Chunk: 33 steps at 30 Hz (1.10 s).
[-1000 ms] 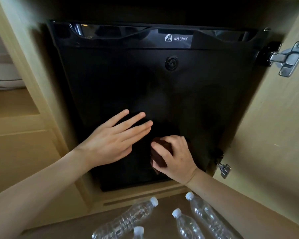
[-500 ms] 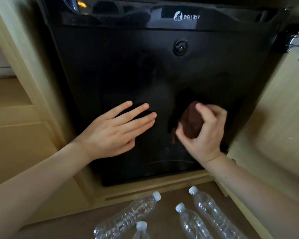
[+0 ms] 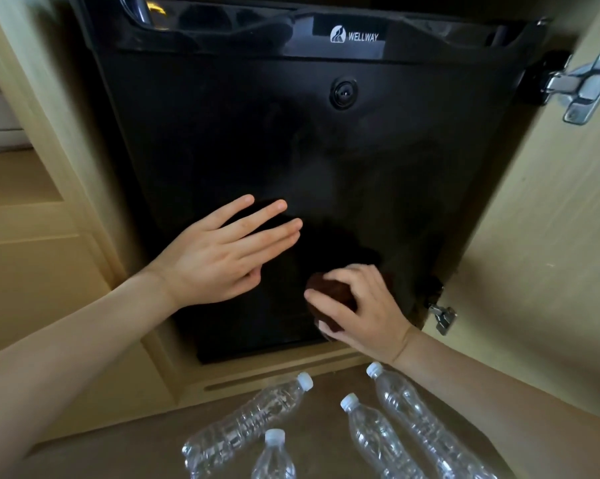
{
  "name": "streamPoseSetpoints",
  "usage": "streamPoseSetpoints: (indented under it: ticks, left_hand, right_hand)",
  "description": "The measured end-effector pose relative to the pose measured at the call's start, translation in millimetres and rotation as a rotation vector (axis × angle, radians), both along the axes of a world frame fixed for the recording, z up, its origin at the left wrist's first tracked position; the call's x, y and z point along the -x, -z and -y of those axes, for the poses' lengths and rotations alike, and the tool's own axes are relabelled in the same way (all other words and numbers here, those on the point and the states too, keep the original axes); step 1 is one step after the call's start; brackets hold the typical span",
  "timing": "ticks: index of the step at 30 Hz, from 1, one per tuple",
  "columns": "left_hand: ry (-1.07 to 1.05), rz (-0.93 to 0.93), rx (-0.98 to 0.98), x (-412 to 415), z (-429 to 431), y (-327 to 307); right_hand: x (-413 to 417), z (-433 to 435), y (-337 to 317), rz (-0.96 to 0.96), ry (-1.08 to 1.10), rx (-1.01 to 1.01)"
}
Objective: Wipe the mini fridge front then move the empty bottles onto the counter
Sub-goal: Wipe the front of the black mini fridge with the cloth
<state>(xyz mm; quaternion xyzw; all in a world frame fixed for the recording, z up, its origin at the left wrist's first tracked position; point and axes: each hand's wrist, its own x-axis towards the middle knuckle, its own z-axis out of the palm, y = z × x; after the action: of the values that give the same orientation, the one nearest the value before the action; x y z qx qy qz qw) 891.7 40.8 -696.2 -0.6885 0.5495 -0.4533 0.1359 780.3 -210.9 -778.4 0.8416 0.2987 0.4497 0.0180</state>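
A black mini fridge [image 3: 326, 150] with a WELLWAY label fills a wooden cabinet recess. My left hand [image 3: 219, 257] lies flat against the fridge door, fingers apart, holding nothing. My right hand [image 3: 364, 309] presses a bunched dark brown cloth [image 3: 326, 299] on the door's lower right part. Several clear empty bottles with white caps lie on the brown floor below: one at the left [image 3: 250, 420], one at the bottom edge [image 3: 274, 458], one in the middle [image 3: 378, 444] and one at the right [image 3: 419, 423].
The open cabinet door [image 3: 551, 254] stands at the right, with a metal hinge [image 3: 582, 84] at the top and a smaller one [image 3: 442, 316] lower down. A wooden shelf unit [image 3: 25, 219] is at the left. A keyhole [image 3: 343, 93] sits on the upper door.
My right hand with the cloth has swept from the middle right of the door down to the lower right. My left hand stays flat on the door.
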Motion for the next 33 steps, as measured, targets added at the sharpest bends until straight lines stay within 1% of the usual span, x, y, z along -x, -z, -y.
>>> streamPoseSetpoints:
  ticks: [4, 6, 11, 14, 17, 20, 22, 24, 27, 28, 30, 33]
  left_hand:
    - [-0.003, -0.004, -0.014, -3.0, -0.6, 3.0]
    - [-0.004, 0.004, -0.013, -3.9, -0.7, 3.9]
    - [0.000, 0.017, 0.001, -4.7, -0.4, 5.0]
    - [-0.003, 0.030, 0.004, -5.3, 0.4, 5.5]
    - [-0.020, 0.036, 0.000, -5.5, 0.4, 6.0]
    - [-0.027, 0.034, -0.010, -4.3, -0.5, 5.0]
    - [-0.025, 0.025, -0.016, -3.9, -0.1, 5.2]
    - [-0.025, 0.018, -0.029, -5.2, 1.3, 6.8]
    - [-0.022, 0.035, -0.043, -10.0, 4.5, 9.8]
    - [-0.022, 0.036, -0.038, -11.5, 5.4, 10.9]
    - [-0.027, 0.042, -0.024, -14.1, 5.7, 14.2]
    - [-0.029, 0.060, -0.017, -16.9, 5.1, 16.6]
  right_hand:
    - [3.1, 23.2, -45.7, 0.144, 0.060, -0.244]
    - [-2.6, 31.5, -60.3, 0.169, 0.120, -0.361]
    - [-17.7, 26.8, -44.8, 0.206, 0.180, -0.510]
    - [-19.2, 15.0, -19.5, 0.137, 0.188, -0.645]
    - [-11.9, 6.1, 0.4, 0.012, 0.199, -0.688]
    - [-2.5, 9.2, -2.2, -0.088, 0.149, -0.708]
    - [5.4, 6.5, -10.9, -0.103, 0.131, -0.781]
    - [6.5, 1.1, -27.3, -0.015, 0.125, -0.957]
    - [-7.3, 6.1, -69.9, 0.209, 0.117, -1.188]
    - [-12.2, 11.5, -82.6, 0.269, 0.108, -1.230]
    - [-18.5, 18.0, -92.1, 0.320, 0.104, -1.255]
    - [-21.5, 18.2, -65.4, 0.359, 0.131, -1.250]
